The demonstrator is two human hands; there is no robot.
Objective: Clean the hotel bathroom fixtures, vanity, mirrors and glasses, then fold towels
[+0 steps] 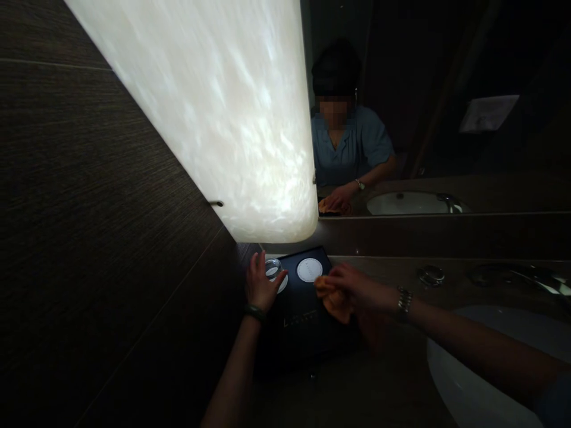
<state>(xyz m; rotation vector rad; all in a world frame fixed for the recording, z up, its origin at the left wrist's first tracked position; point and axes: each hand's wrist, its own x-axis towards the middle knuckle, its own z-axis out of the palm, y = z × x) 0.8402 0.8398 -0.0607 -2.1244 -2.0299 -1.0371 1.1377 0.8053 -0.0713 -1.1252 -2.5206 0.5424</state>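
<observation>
Far left: dark wood-grain wall panel (89, 208), running back to the corner. Above centre: large glowing white translucent lamp shade (214, 107), its lower end hanging over the counter corner. Below it, left hand (261, 282), dark green band at the wrist, fingers curled around a small clear drinking glass (273, 268); the glass stands upright at the back left of a dark square tray (303, 321), seemingly on a white disc. Just right of the glass, a round white coaster (309, 270) lies flat on the same tray, uncovered. Right hand (357, 294), metal watch on the wrist, fingers clenched on a bunched orange cloth (332, 297); the cloth is over the tray's right part, just below and right of the white coaster; whether it touches the tray surface cannot be told. The tray sits in the back left corner of the dim brown stone counter (357, 392). Right of it: white oval washbasin (473, 380), with a chrome tap (530, 276) behind it, partly in shadow. Above the counter, a wall mirror (446, 89) shows the person's reflection, cloth in hand.
</observation>
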